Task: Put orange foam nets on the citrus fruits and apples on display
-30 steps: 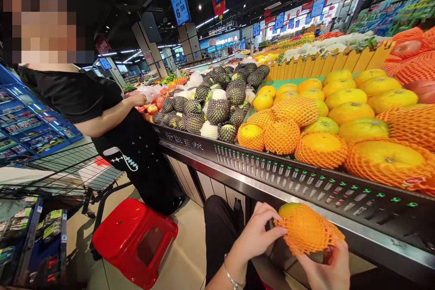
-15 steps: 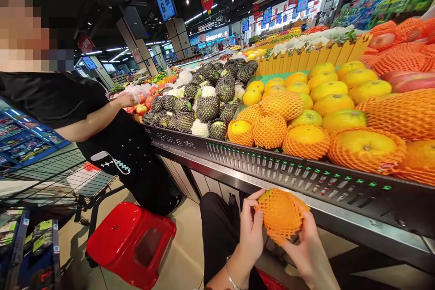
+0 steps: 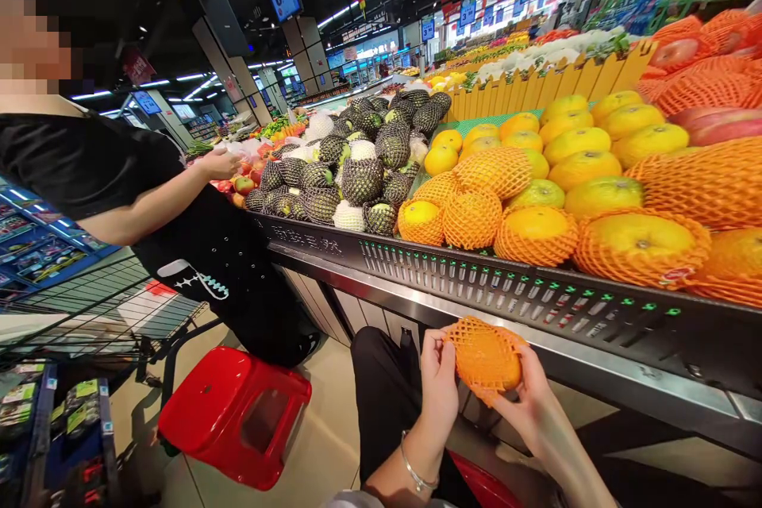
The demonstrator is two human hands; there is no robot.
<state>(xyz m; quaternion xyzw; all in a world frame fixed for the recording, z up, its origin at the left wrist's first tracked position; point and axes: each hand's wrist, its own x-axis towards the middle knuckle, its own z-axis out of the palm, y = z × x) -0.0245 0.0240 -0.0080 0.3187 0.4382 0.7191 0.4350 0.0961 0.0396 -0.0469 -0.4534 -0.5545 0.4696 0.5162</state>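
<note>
Currently the left hand pinches the left side of the net, while the right hand has its fingers clamped on the right side of the orange, held up before the front edge of the tray. The greenish end, bare a second ago, is now under mesh, so the fruit seems more fully covered. Its longer axis runs hand to hand, roughly along that edge; the stem's direction is hidden. Beyond, netted oranges line the edge, bare oranges behind.
</note>
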